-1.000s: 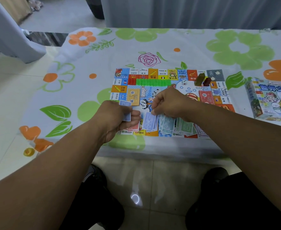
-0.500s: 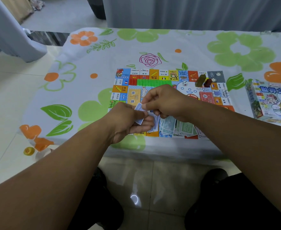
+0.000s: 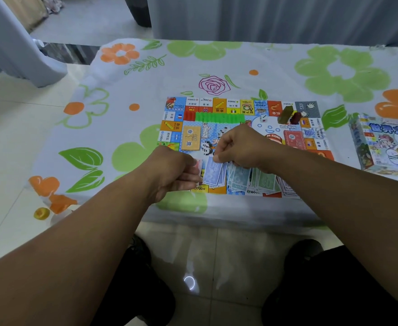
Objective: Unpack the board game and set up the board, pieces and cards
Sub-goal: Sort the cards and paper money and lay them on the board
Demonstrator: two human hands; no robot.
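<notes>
Head view. My left hand (image 3: 172,175) hangs over the near-left part of the board (image 3: 176,107). Its fingers are curled in tight. Pink notes (image 3: 199,164) show right against the fingertips, and I judge they are pinched there. My right hand (image 3: 240,147) is over the board's middle, fingers curled, thumb and forefinger nipping the far edge of the blue notes (image 3: 213,172).

The paper money lies fanned along the board's near edge: blue, then teal notes (image 3: 239,180), then green notes (image 3: 263,182) toward the near-right corner. To do this step well, I would lay each note down flat on its own colour and square the piles so they stop sliding into each other. I would also keep my wrists low so I don't sweep the row of green houses (image 3: 219,117) behind them.

The orange card deck (image 3: 191,138) sits inside the board's left side and the red card deck (image 3: 293,138) inside its right. The die (image 3: 263,118) and two tokens (image 3: 289,115) stand near the far-right corner.

The only container is the game box (image 3: 386,147). It lies face up at the right edge of the table (image 3: 122,128), well apart from my hands and partly cut off. I cannot tell what is left inside.
</notes>
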